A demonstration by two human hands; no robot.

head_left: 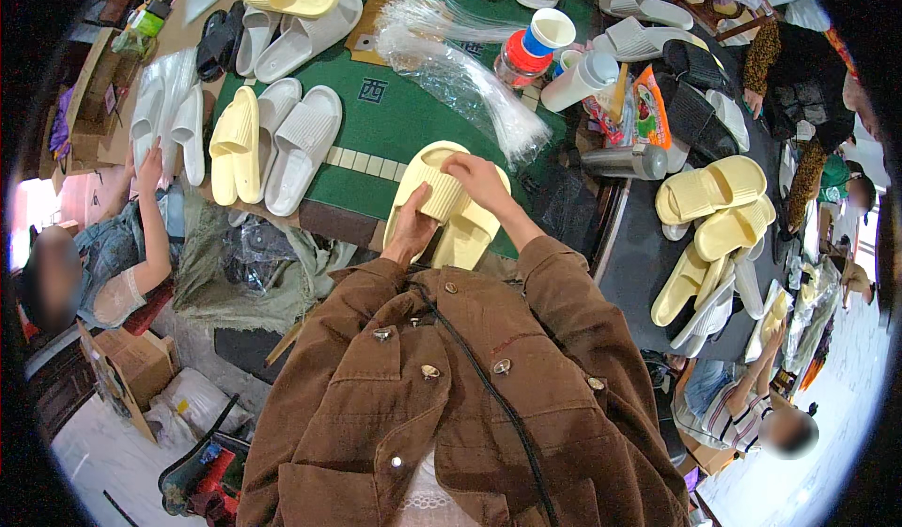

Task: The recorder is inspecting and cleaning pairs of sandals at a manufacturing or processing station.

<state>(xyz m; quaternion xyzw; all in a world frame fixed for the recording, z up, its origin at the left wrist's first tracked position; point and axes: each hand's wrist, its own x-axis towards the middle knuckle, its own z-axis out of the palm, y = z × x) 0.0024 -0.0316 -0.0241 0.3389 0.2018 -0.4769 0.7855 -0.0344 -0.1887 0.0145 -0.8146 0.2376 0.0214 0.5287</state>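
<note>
A pair of pale yellow slide slippers lies at the near edge of the green table, right in front of me. My left hand [411,224] is closed around the left yellow slipper [430,162], with the thumb up on its ribbed strap. Bent fingers of my right hand [477,185] press on the same strap from the other side; whatever may be under their tips is hidden. Partly under my right wrist is the other yellow slipper [473,234]. Left of my hands are a grey pair [305,147] and another yellow pair [235,142].
Clear plastic strands [470,76] spread across the green table [376,114]. Cups [548,32], a white bottle [583,78] and a steel flask [625,162] stand to the right. More yellow slippers [711,191] lie beyond. Co-workers sit at left [113,255] and right [738,405].
</note>
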